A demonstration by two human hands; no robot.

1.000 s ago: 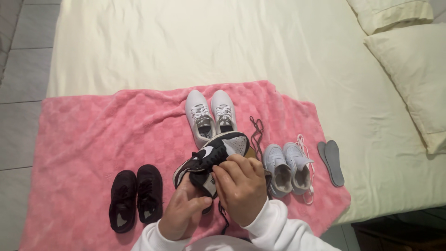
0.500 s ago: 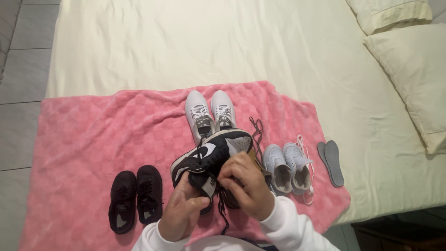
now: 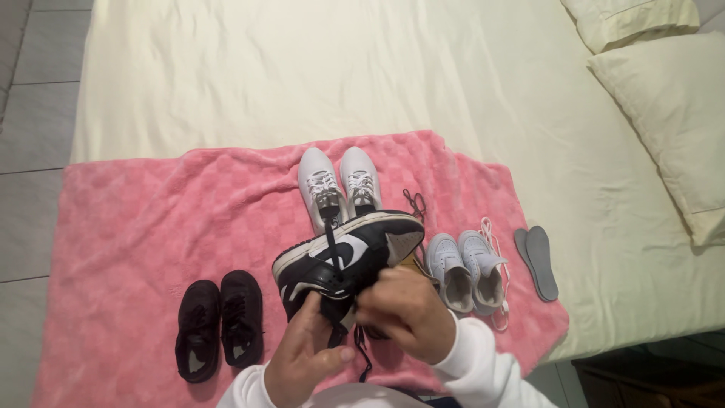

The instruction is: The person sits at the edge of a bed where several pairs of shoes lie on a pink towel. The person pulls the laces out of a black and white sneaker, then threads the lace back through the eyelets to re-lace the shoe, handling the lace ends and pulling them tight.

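A black and white sneaker (image 3: pixel 347 253) is held on its side above a pink towel (image 3: pixel 151 242), sole facing up and away. My right hand (image 3: pixel 408 310) grips its opening end from the right. My left hand (image 3: pixel 306 355) pinches the black lace (image 3: pixel 361 344) and the shoe's tongue from below. A loose length of lace hangs down between the hands.
On the towel lie a pair of white sneakers (image 3: pixel 338 185), a pair of black shoes (image 3: pixel 219 321) at the left, and a pale pair with pink laces (image 3: pixel 468 268) at the right. Two grey insoles (image 3: pixel 538 261) rest on the cream bed sheet (image 3: pixel 302 68). Pillows (image 3: pixel 672 113) lie at the far right.
The sneaker has been tipped further onto its side and lifted slightly. My right hand has shifted lower toward the shoe's opening, and my left hand now pinches the lace.
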